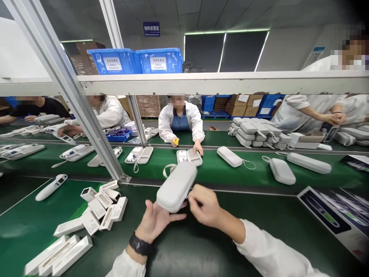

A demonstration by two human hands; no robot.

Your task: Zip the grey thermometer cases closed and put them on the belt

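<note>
I cradle the grey oblong zippered case (pixel 176 186) on my open left hand (pixel 157 220); my right hand's (pixel 205 206) fingers pinch its end, probably closing the zip, which needs a steady pull.

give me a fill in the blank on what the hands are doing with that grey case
1. The grey case rests on the open palm of the ____ hand.
2. The right hand touches the case at its ____ end.
3. The wrist of the left hand wears a black ____.
4. The table under both hands is ____ in colour.

Missing words: left; lower; watch; green
</note>
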